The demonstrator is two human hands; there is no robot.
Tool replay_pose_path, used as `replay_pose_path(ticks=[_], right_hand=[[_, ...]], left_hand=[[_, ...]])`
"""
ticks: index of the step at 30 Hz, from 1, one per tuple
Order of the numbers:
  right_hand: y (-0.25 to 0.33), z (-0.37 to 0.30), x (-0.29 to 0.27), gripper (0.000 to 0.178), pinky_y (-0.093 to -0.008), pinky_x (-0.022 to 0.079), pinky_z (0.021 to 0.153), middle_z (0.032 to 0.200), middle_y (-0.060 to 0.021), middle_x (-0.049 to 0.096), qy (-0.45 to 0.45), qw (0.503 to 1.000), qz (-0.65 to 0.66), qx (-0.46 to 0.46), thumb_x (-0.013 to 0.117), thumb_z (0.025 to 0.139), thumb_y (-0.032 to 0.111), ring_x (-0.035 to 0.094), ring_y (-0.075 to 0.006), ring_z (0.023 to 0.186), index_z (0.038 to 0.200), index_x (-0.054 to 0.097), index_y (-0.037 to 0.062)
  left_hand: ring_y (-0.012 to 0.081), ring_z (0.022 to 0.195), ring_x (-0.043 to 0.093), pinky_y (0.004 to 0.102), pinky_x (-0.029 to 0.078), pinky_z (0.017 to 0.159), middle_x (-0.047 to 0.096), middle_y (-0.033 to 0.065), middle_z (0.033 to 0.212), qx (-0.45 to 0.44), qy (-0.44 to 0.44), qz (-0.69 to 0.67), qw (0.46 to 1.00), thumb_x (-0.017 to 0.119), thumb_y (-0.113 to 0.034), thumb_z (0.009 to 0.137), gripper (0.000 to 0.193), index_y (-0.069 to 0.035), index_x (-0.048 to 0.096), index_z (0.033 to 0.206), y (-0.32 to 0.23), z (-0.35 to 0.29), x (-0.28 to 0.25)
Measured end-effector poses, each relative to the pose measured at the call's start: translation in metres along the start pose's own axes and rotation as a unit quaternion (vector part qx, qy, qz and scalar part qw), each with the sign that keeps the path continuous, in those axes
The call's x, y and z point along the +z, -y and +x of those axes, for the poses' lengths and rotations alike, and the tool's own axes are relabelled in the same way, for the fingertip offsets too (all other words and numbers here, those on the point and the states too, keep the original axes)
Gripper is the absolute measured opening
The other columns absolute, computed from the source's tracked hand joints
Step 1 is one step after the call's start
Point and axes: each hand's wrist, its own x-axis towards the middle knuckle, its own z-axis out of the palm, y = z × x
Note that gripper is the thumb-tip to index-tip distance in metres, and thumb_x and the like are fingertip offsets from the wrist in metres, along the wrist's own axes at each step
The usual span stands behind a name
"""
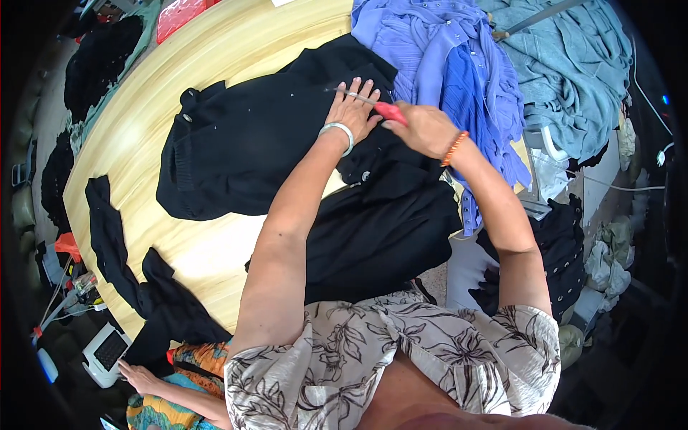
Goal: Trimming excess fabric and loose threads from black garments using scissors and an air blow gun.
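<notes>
A black knitted garment (244,136) with ribbed edging and a button lies spread on the table. My left hand (351,111), a pale bangle at its wrist, presses flat on it with the fingers stretched out. Closed in my right hand (428,130) is a tool with a red handle (390,112) and a thin metal end. That end passes over my left fingers, just above the black cloth; I cannot make out its exact kind. More black fabric with a button (380,229) hangs over the table's near edge, between my forearms.
Purple-blue buttoned garments (437,43) and grey-green ones (566,64) are heaped at the far right. On the pale wood table (193,265), black strips of cloth (111,229) lie at left. Another person's hand (142,378) is at lower left, beside a white device (106,355).
</notes>
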Motion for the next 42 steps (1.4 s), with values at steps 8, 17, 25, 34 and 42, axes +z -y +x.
replay_pose_path(ticks=[8, 17, 25, 34, 42], right_hand=[[0.083, 0.036, 0.037, 0.041, -0.0463, 0.053, 0.071, 0.085, -0.028, 0.065, 0.056, 0.988, -0.054, -0.135, 0.06, 0.09, 0.033, 0.066, -0.0412, 0.081, 0.107, 0.058, -0.0047], [0.009, 0.001, 0.0, 0.038, -0.0498, 0.05, 0.074, 0.082, -0.024, 0.066, 0.034, 0.996, -0.081, 0.022, 0.058, 0.092, 0.036, 0.065, -0.0414, 0.083, 0.103, 0.058, -0.0006], [0.025, 0.016, 0.02, 0.034, -0.048, 0.052, 0.076, 0.085, -0.0243, 0.067, 0.024, 0.998, -0.058, -0.02, 0.057, 0.091, 0.029, 0.066, -0.0401, 0.085, 0.102, 0.06, -0.0028], [-0.01, -0.002, -0.003, 0.04, -0.0496, 0.051, 0.077, 0.087, -0.0258, 0.067, 0.005, 0.992, -0.095, 0.079, 0.058, 0.092, 0.038, 0.065, -0.042, 0.086, 0.102, 0.059, -0.0005], [0.062, 0.02, 0.014, 0.035, -0.0494, 0.052, 0.074, 0.082, -0.0265, 0.066, 0.057, 0.994, -0.008, -0.092, 0.057, 0.093, 0.03, 0.065, -0.0429, 0.083, 0.108, 0.054, -0.002]], left_hand=[[0.0316, 0.146, 0.018, 0.0538, 0.013, 0.116, 0.029, 0.009, 0.156, 0.044, -0.069, -0.016, 0.997, 0.044, -0.041, 0.095, 0.058, -0.013, 0.04, 0.145, 0.008, -0.007, 0.016], [0.0283, 0.146, 0.018, 0.0515, 0.014, 0.117, 0.027, 0.0072, 0.156, -0.019, 0.011, -0.001, 1.0, 0.046, -0.047, 0.096, 0.059, -0.015, 0.04, 0.145, 0.002, -0.01, -0.008], [0.0306, 0.146, 0.019, 0.0504, 0.016, 0.117, 0.026, 0.0081, 0.157, 0.004, 0.016, 0.079, 0.997, 0.05, -0.044, 0.094, 0.062, -0.014, 0.037, 0.146, -0.001, -0.006, -0.003], [0.0324, 0.143, 0.024, 0.0475, 0.019, 0.116, 0.034, 0.0099, 0.152, -0.009, -0.033, -0.014, 0.999, 0.051, -0.043, 0.094, 0.058, -0.012, 0.044, 0.142, 0.001, -0.01, -0.007], [0.0313, 0.144, 0.025, 0.0468, 0.018, 0.117, 0.024, 0.0118, 0.157, -0.003, -0.03, -0.02, 0.999, 0.043, -0.037, 0.093, 0.059, -0.013, 0.036, 0.146, 0.017, -0.028, 0.003]])
